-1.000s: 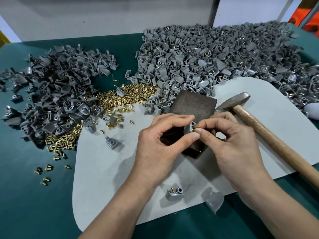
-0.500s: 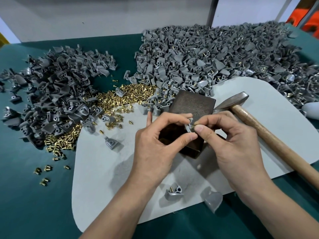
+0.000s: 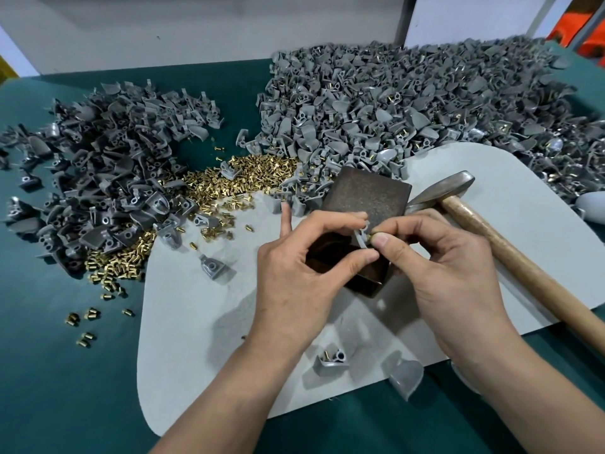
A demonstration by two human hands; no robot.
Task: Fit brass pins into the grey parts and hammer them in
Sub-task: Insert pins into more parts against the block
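While the left hand (image 3: pixel 304 273) is pinching one grey part (image 3: pixel 361 236) between thumb and forefinger, the right hand (image 3: pixel 448 276) is pinching a brass pin (image 3: pixel 369 237) between thumb tip and forefinger, touching the part's right-hand edge. Pin axis is lying roughly sideways, so insertion is going right-to-left into the part's boss, I reckon; whether it's seated, can't tell. Both are hovering over the near end of the dark block (image 3: pixel 370 194). Hammer (image 3: pixel 523 262) is lying just right of the block, head near its far corner, handle running down-right behind the right hand, so that hand is sitting nearer for the pick-up.
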